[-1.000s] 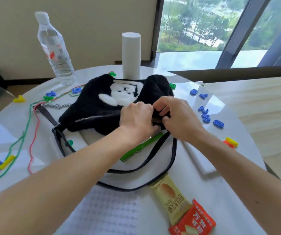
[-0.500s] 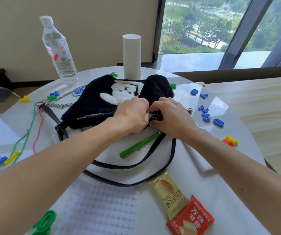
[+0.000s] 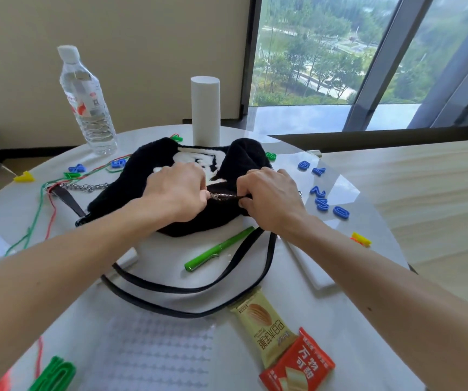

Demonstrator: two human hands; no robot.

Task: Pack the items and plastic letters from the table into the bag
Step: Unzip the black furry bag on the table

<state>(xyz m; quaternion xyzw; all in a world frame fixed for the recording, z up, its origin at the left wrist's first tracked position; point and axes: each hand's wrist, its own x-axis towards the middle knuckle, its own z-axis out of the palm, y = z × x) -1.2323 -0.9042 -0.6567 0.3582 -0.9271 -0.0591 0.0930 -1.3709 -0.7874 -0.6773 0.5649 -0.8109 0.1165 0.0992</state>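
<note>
Bag: black fleece bag (image 3: 119, 191) lies at frame centre on the white table (image 3: 165, 255), its strap (image 3: 187, 290) looped toward the lower edge.
Zip: a short run of the zip (image 3: 225, 196) shows between the 2 hands, its long axis left-right across the frame.
Left hand: left hand (image 3: 175, 190) has curled fingers pinching what looks like the slider at the zip's left end.
Right hand: right hand (image 3: 272, 198) has curled fingers gripping the bag's edge at the zip's right end.
Key relation: the slider sits at the left fingertips. Opening likely means pulling it toward frame left, along the zip, while the right hand anchors.
Progress: judged early, with 0 items seen going inside.
Around: pen (image 3: 218, 248) just below the bag. 2 snack packs (image 3: 263, 331) lower right. Blue letters (image 3: 322, 205) right of the hands. Bottle (image 3: 86, 100) upper left.
</note>
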